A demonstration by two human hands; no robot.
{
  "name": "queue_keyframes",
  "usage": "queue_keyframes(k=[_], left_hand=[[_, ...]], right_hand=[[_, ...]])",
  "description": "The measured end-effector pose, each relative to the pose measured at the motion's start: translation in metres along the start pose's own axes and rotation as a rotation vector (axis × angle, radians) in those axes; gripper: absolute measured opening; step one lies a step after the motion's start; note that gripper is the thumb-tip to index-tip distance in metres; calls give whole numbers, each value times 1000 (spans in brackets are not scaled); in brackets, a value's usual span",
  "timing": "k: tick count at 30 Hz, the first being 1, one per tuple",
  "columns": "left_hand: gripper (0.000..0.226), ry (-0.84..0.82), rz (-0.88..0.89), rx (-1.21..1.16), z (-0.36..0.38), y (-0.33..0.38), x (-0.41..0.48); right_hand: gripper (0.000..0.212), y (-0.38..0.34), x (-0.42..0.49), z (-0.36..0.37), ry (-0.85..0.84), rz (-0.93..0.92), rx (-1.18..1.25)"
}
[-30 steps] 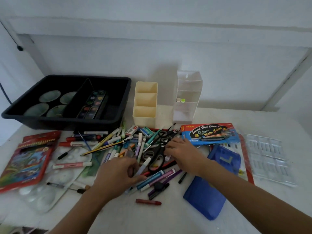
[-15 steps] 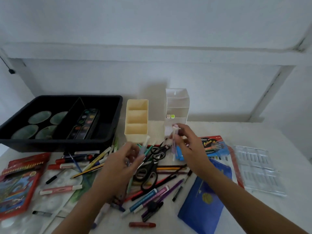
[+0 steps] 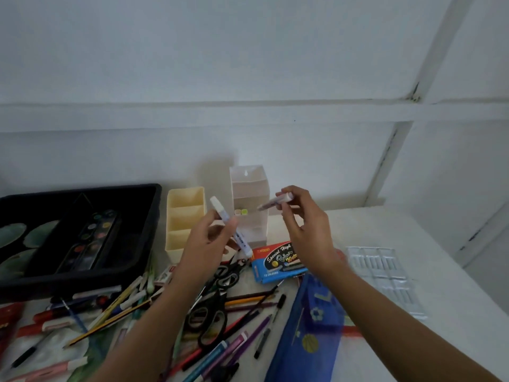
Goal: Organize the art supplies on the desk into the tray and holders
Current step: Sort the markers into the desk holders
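My left hand (image 3: 205, 245) grips a white marker (image 3: 220, 211) with a blue label, tilted, in front of the cream three-slot holder (image 3: 185, 219). My right hand (image 3: 305, 227) pinches a pinkish marker (image 3: 275, 201), held level just right of the clear tiered holder (image 3: 249, 205), which has two small coloured items inside. A black tray (image 3: 143, 244) at the left holds a paint palette (image 3: 93, 238) and round green dishes (image 3: 38, 234). Pens, pencils and markers (image 3: 132, 301) lie in a heap on the desk, with black scissors (image 3: 209, 318) among them.
A blue watercolour box (image 3: 278, 266) lies below my right hand. A blue pencil pouch (image 3: 311, 326) sits at the front right, and a clear plastic insert (image 3: 385, 274) lies further right. Red packets (image 3: 8, 318) lie at the far left. The wall stands right behind the holders.
Both hands have risen from the heap, each with a marker, toward the holders. The view has tilted upward, so the desk now sits lower in frame.
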State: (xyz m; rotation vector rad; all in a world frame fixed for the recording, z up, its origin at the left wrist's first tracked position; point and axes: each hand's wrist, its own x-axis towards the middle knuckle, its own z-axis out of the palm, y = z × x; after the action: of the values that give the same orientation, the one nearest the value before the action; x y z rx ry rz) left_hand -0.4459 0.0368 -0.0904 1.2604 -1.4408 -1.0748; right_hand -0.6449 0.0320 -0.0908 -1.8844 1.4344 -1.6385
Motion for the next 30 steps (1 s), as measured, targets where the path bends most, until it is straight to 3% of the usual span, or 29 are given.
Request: queue_keyframes(k=[5,11,18,22,27,30], left_hand=[[26,-99,-87,122,1,-16,6],[27,-162,35,463,-4,-27,13],[33,-119,169,717,-5,-26,31],[37,-85,198,709,-2,-23,36],[18,66,411,614,-1,-12,38],[19,114,514,490,7,-11,42]], right_hand=[[24,32,2,7,-160,-186,-209],[26,63,10,20,-317,-333,-437],[24,70,24,29,-354,-239,-527],[25,71,26,30,-336,-307,-557],[28,66,22,27,-287,-351,-468],[26,64,16,25,-288,-369,-450]])
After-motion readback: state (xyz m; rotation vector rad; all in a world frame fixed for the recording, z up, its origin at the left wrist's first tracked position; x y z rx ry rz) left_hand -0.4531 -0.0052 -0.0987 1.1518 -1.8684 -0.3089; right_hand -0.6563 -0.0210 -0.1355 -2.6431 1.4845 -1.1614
